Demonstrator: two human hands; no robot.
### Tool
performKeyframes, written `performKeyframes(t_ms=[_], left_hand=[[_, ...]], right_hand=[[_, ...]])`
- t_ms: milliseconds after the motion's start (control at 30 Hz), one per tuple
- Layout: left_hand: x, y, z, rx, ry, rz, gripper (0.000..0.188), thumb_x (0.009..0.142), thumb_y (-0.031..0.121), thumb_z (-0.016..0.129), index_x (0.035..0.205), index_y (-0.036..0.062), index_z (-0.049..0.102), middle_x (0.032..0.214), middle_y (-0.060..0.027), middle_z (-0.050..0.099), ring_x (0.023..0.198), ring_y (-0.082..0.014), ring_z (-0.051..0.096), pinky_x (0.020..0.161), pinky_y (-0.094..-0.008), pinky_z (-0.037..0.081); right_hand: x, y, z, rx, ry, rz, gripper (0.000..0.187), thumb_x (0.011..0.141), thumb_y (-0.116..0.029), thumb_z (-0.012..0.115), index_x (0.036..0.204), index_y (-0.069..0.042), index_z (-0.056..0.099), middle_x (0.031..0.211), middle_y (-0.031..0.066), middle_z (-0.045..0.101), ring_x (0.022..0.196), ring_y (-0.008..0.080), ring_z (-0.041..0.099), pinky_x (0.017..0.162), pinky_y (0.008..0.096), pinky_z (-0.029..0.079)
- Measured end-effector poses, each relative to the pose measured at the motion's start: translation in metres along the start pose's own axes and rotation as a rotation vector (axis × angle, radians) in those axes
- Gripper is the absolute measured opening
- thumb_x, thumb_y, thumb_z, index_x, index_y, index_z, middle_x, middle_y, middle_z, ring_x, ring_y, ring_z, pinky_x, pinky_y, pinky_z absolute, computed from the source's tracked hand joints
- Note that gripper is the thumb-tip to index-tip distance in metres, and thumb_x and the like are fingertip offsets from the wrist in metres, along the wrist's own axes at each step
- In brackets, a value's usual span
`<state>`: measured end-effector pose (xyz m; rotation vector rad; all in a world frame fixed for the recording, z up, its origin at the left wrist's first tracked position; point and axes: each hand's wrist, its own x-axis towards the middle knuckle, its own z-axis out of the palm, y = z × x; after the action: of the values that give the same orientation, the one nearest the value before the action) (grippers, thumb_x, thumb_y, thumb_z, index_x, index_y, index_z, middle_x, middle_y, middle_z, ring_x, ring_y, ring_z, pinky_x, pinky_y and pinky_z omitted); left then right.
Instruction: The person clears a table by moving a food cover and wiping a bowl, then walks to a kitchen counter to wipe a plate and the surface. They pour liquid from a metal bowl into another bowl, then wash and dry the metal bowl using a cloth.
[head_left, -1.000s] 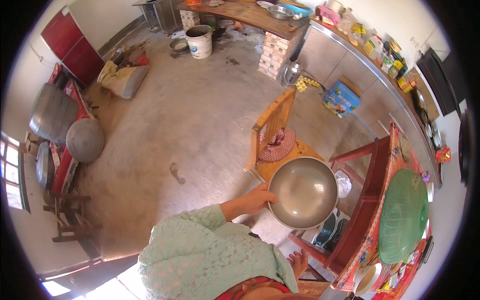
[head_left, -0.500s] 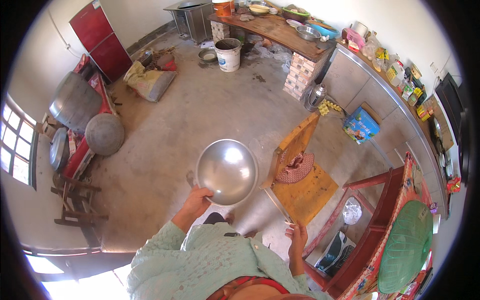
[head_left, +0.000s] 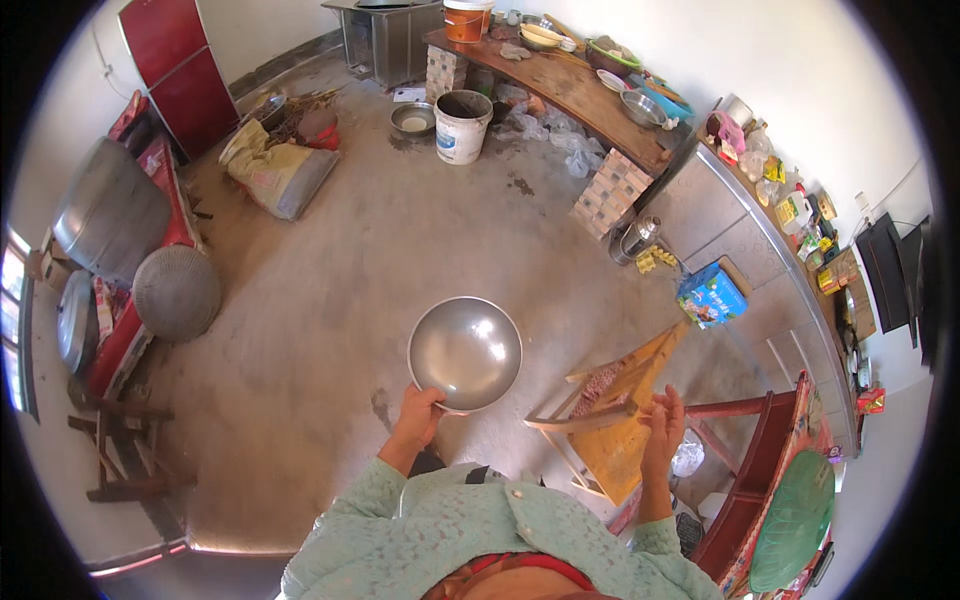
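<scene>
A shiny round metal bowl [head_left: 465, 352] is in front of my body, its hollow inside facing up toward me. My left hand [head_left: 418, 415] grips its lower left rim, thumb over the edge. My right hand [head_left: 660, 428] is raised, palm partly turned inward, with fingers apart and nothing visible in it. Just beside and partly behind that hand is a wooden chair [head_left: 612, 458] with a yellowish seat and a patterned red cloth [head_left: 598, 388]. Whether the fingers touch the chair, I cannot tell.
A red table [head_left: 745, 490] carrying a green mesh cover [head_left: 795, 520] stands close on my right. A blue box [head_left: 712, 295] and a thermos [head_left: 636, 240] sit by the counter. Ahead is a white bucket [head_left: 463, 128]; a wooden stool [head_left: 130, 440] is at left.
My right hand has come up and away from the chair's edge, and its fingers have spread. The chair appears turned. The bowl has shifted slightly right and tilted, still in my left hand.
</scene>
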<state>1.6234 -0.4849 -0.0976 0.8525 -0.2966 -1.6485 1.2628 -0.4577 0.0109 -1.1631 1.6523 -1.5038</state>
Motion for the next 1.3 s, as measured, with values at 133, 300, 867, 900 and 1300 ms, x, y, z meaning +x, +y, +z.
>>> performKeyframes(t_ms=[133,300,867,900,1300], left_hand=[[0.050,0.035,0.007,-0.016,0.025,-0.072,0.042,0.072,-0.004,0.044,0.114,-0.0077,0.043,0.104,-0.0177,0.055,0.084,-0.0308,0.060,0.068,-0.0490,0.056],[0.121,0.052,0.002,-0.030,0.064,-0.051,0.039,0.073,-0.004,0.044,0.111,-0.0094,0.044,0.104,-0.0180,0.055,0.084,-0.0311,0.061,0.066,-0.0473,0.057],[0.289,0.220,0.043,0.027,0.237,0.113,0.041,0.074,-0.004,0.045,0.114,-0.0078,0.043,0.106,-0.0177,0.055,0.089,-0.0321,0.060,0.071,-0.0486,0.055],[0.301,0.226,0.040,0.015,0.232,0.120,0.041,0.074,-0.005,0.045,0.114,-0.0075,0.044,0.105,-0.0171,0.056,0.089,-0.0311,0.060,0.072,-0.0477,0.055],[0.482,0.334,-0.021,-0.003,0.102,0.050,0.038,0.076,-0.002,0.049,0.114,-0.0015,0.049,0.102,-0.0098,0.059,0.090,-0.0203,0.059,0.075,-0.0345,0.051]], right_hand=[[0.019,-0.003,0.043,-0.014,-0.063,0.080,0.038,0.091,-0.015,0.048,0.127,-0.004,0.043,0.101,0.0055,0.053,0.078,0.0099,0.056,0.064,0.0218,0.048],[0.044,0.028,0.073,0.041,-0.047,0.233,0.039,0.091,-0.018,0.049,0.127,-0.005,0.043,0.099,0.0069,0.054,0.074,0.0103,0.057,0.061,0.0227,0.049],[0.319,0.038,0.320,0.143,-0.457,0.179,0.046,0.092,-0.025,0.048,0.130,-0.002,0.037,0.100,0.0095,0.055,0.078,0.0148,0.057,0.067,0.0269,0.049],[0.332,0.032,0.341,0.121,-0.487,0.149,0.045,0.092,-0.025,0.047,0.130,-0.002,0.038,0.100,0.0097,0.054,0.079,0.0151,0.057,0.067,0.0272,0.049],[0.382,-0.028,0.527,0.001,-0.545,0.350,0.051,0.090,-0.030,0.051,0.131,-0.003,0.037,0.100,0.0108,0.055,0.079,0.0165,0.059,0.066,0.0282,0.050]])
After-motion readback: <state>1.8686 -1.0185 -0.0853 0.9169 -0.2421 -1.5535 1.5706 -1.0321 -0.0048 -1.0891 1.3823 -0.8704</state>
